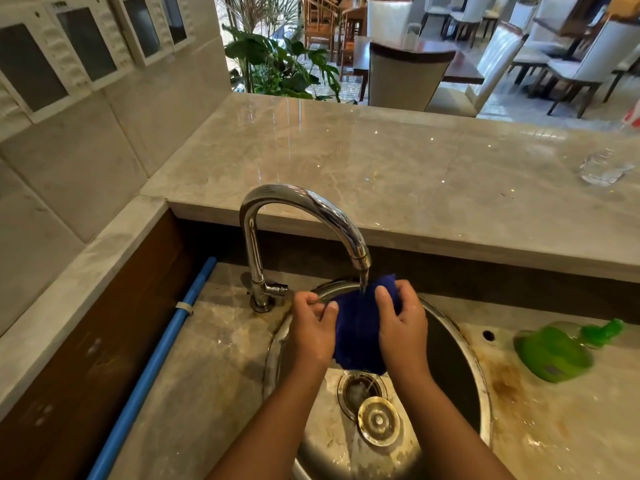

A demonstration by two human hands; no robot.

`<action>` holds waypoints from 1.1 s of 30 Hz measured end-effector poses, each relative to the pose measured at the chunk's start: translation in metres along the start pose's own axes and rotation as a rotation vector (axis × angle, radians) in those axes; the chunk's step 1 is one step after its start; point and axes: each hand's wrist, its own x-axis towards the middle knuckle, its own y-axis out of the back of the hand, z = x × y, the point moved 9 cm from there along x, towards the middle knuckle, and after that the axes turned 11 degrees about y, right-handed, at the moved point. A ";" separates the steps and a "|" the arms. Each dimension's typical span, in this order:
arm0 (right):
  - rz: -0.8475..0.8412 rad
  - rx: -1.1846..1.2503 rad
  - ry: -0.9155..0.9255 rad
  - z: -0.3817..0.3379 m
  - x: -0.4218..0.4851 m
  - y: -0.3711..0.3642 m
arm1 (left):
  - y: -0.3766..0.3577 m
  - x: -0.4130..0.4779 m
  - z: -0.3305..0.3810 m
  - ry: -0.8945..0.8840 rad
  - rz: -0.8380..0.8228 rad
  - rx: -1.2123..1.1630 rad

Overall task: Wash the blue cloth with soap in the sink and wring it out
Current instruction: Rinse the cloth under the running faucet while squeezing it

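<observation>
Green bottle [554,351] lies right of the sink [450,362]; drain plug [378,421] sits in the basin. Blue cloth [356,327] is over the sink under the running tap [301,216]. Left hand [313,327] and right hand [401,323] grip its sides, fingers curled.

Faucet spout [311,209] arching over the sink [480,375], raised counter ledge [415,174] behind, green bottle [554,351] right — free counter left.
</observation>
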 end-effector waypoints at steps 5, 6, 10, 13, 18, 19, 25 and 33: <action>-0.078 -0.173 0.100 -0.016 -0.004 -0.015 | -0.026 -0.024 0.003 0.058 -0.214 -0.208; -0.097 -0.203 0.114 -0.018 -0.008 -0.020 | -0.037 -0.031 0.002 0.135 -0.313 -0.304; -0.218 -0.341 0.107 -0.019 -0.026 -0.031 | -0.049 -0.040 -0.004 0.300 -0.446 -0.491; -0.382 -0.322 0.076 -0.024 -0.040 -0.035 | -0.043 -0.034 -0.012 0.392 -0.430 -0.573; -0.660 -0.071 -0.048 -0.036 -0.065 -0.035 | -0.038 -0.026 -0.023 0.531 -0.437 -0.738; -0.638 0.002 -0.094 -0.034 -0.061 -0.030 | -0.039 -0.028 -0.023 0.556 -0.462 -0.764; 0.006 0.145 -0.352 0.041 -0.014 0.033 | -0.040 -0.023 -0.011 0.462 -0.554 -0.798; -0.212 0.708 -0.792 0.068 -0.026 -0.020 | -0.037 -0.030 -0.001 0.427 -0.660 -0.702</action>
